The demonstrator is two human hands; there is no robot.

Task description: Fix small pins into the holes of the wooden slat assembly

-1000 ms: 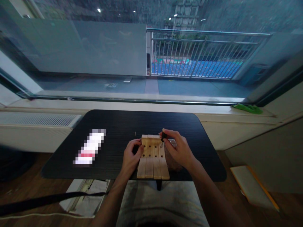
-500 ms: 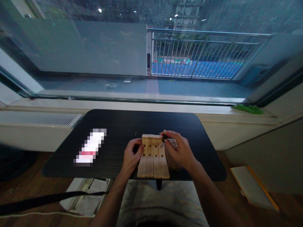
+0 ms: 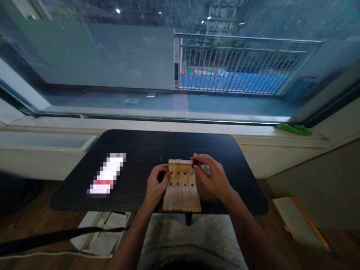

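Note:
A pale wooden piece of several joined slats, with two rows of dark holes, lies at the front of the black table. My left hand is closed on its left edge, thumb toward the upper holes. Between the thumb and fingers of my right hand is a small screwdriver with a dark handle. Its thin shaft points down at the upper hole of the rightmost slat; whether the tip is inside, I cannot tell. Partly hidden under my right hand, a brownish, clear-wrapped bundle sits against the slats.
A thin small stick lies on the black table beyond my left hand. To the left is a blurred-out bright rectangle. Behind the table are a windowsill with a green cloth and a radiator.
Almost nothing differs. The whole view has shifted very slightly; both hands keep their places on the slats and the screwdriver.

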